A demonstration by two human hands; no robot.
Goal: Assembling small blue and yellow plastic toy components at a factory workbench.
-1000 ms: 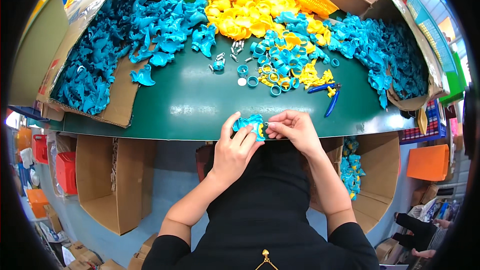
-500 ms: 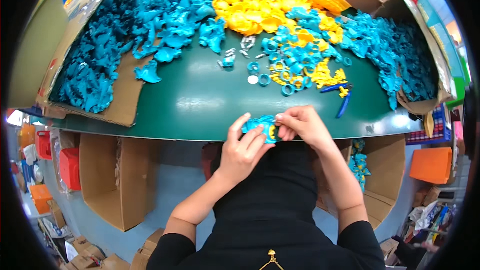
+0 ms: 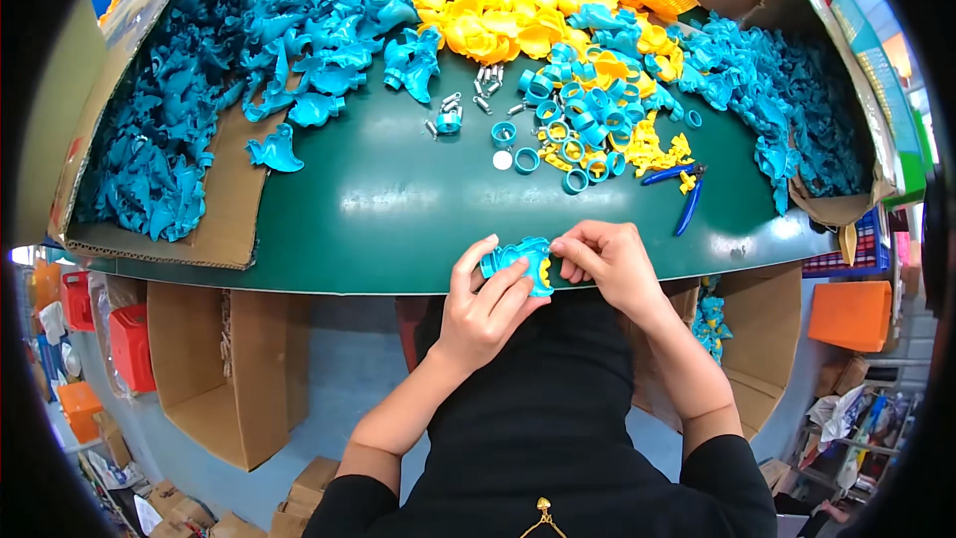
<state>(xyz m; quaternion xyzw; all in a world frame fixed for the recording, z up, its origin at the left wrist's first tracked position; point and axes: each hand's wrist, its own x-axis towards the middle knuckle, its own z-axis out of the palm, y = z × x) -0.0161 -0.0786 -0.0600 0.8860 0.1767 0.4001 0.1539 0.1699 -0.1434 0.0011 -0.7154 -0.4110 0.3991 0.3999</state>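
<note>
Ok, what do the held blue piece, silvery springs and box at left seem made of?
Held blue piece: probably plastic, glossy, with bright highlights. Silvery springs: likely metal, shiny and coiled. Box at left: matte brown cardboard, judging by its folded flap.

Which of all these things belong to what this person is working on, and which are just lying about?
Seemingly part of the work:
teal-and-yellow piece, held in the left hand, with the right hand at its edge
loose teal pieces
teal rings
metal springs

Apparently just lying about:
orange container, right
red container, left
blue-handled tool, untouched on the table
</note>
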